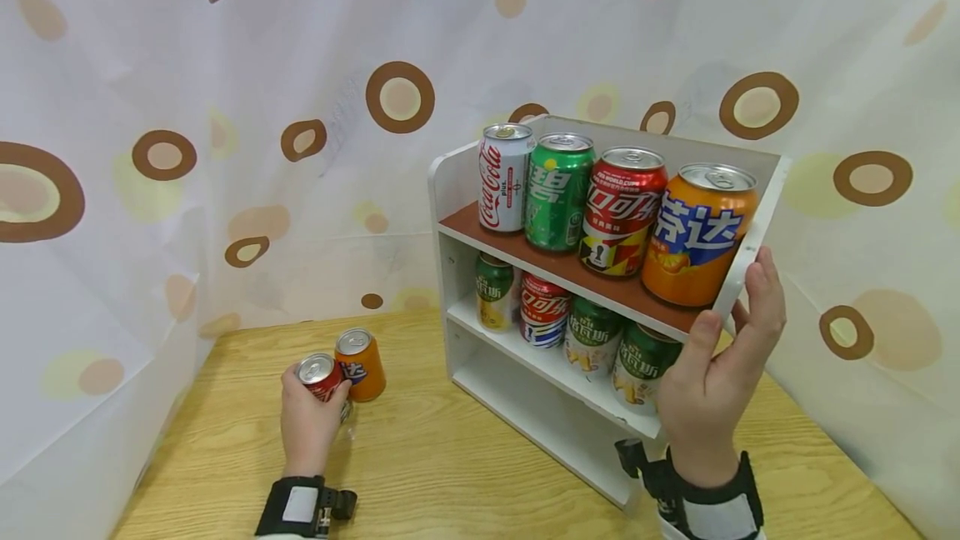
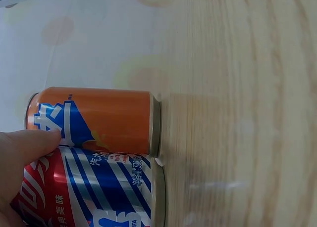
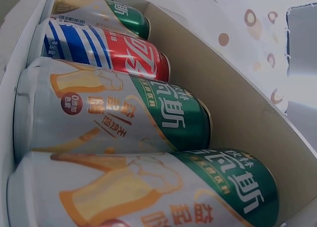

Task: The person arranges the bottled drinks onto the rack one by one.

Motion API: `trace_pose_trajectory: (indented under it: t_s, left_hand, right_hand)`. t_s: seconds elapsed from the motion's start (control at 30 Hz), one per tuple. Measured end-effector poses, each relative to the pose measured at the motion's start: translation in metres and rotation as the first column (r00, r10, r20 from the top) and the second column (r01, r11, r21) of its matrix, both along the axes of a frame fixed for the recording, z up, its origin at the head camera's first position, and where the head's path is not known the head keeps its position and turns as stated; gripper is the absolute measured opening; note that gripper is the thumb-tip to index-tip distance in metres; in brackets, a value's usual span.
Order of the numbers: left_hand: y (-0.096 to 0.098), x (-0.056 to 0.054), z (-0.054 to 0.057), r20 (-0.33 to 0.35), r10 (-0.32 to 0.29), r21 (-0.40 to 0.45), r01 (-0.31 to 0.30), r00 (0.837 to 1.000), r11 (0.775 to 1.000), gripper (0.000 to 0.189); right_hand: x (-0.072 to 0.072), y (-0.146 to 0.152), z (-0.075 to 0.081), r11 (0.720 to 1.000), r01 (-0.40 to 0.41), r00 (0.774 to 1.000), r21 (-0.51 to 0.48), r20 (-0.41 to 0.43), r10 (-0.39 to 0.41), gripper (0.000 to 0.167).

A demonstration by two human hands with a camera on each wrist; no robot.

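Left hand (image 1: 309,422) wrapped round a shiny red can (image 1: 322,377), orange can (image 1: 361,364) touching it.
Right hand (image 1: 716,373) is clamped on the white shelf's (image 1: 752,248) smooth side edge; bare woodgrain table (image 1: 450,473) is left between.

A spotted curtain (image 1: 225,90) hangs behind the wooden table (image 1: 465,465).

Circle-patterned curtain (image 1: 225,90) behind wooden table (image 1: 450,473)
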State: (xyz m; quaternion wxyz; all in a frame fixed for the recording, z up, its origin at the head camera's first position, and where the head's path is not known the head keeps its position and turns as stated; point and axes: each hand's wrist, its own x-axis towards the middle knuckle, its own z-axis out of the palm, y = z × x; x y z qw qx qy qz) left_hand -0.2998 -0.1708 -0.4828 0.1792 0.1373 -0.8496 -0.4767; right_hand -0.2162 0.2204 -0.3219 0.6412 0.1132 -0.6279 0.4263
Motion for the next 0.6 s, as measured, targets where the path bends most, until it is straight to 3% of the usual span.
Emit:
trace_pose_trajectory:
  t_s: [0.6]
  left_hand:
    - [0.0,0.0,-0.0024,-0.012,0.011,-0.02,-0.011,1.0,1.0,0.08]
  right_hand:
    - [0.0002,0.0,0.0003,1.0,-0.001,1.0,0.001,-0.001,0.001,0.039]
